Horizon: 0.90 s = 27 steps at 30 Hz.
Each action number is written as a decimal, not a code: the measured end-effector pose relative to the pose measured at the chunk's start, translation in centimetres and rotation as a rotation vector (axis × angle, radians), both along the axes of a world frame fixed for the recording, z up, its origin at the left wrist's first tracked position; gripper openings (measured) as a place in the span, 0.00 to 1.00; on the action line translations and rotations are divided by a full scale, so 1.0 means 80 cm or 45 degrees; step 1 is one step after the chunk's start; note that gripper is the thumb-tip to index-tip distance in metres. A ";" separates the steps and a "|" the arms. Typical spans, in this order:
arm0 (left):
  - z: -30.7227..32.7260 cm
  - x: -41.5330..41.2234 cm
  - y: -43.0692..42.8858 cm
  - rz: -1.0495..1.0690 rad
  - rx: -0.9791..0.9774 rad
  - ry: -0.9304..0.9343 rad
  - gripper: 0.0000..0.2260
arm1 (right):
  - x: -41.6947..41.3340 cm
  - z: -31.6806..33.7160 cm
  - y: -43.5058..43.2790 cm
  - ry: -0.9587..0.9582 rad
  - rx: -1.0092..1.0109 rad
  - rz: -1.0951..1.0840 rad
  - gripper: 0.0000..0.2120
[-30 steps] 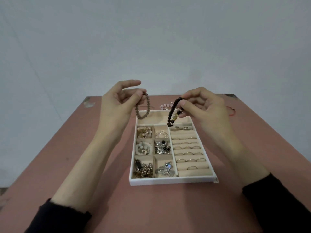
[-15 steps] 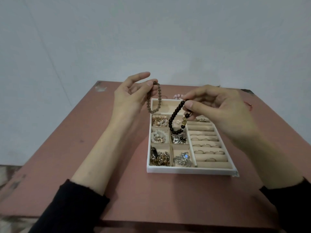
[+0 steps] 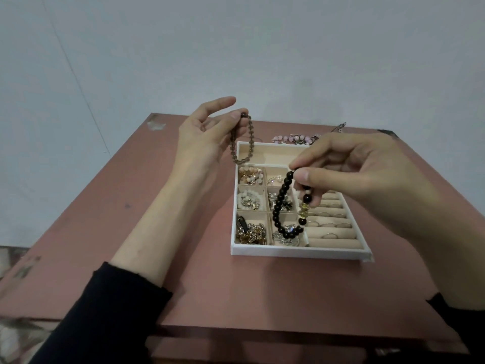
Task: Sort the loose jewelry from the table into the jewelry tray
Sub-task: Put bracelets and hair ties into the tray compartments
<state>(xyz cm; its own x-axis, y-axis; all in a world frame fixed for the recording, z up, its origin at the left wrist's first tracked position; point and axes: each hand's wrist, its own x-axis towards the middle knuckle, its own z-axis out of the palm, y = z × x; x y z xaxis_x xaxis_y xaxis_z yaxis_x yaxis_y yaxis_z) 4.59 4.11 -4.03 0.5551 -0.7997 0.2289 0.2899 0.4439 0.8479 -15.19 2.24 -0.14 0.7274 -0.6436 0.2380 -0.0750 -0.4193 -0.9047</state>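
Reddish-brown tabletop (image 3: 223, 285), pale wall behind. White compartmented jewelry tray (image 3: 288, 251): small cells mostly filled, long far cell bare. Left hand (image 3: 202, 137) pinches brown beaded bracelet (image 3: 239, 161); right hand (image 3: 362, 174) pinches black beaded bracelet (image 3: 279, 203); both hang above tray. Pink beaded strand (image 3: 288, 138) lies unsorted on table beyond.

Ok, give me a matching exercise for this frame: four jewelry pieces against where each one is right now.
Things:
1. black bracelet
2. brown bracelet
3. pink beads
4. rings

Places:
A. on the table behind the tray
B. hanging from the left hand
C. in the tray's roll slots
D. hanging from the right hand

Pairs: 1-D, 2-B, 3-A, 4-C
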 end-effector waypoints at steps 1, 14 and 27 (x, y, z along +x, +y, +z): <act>0.000 0.000 0.000 0.000 -0.001 0.003 0.10 | -0.001 0.000 0.001 0.003 0.017 0.007 0.05; -0.003 0.004 -0.003 -0.002 0.014 -0.010 0.10 | -0.001 -0.012 0.002 0.304 -0.068 -0.147 0.04; -0.006 0.008 -0.006 -0.006 -0.008 0.002 0.10 | 0.023 -0.028 0.017 0.914 -0.757 0.070 0.11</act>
<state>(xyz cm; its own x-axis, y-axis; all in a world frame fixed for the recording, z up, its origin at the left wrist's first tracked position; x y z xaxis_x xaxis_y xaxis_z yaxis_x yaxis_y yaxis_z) 5.20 3.62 -4.48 0.5519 -0.8007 0.2329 0.2935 0.4479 0.8445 -13.34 3.60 -2.42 0.8537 -0.5208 -0.0014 -0.4995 -0.8181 -0.2850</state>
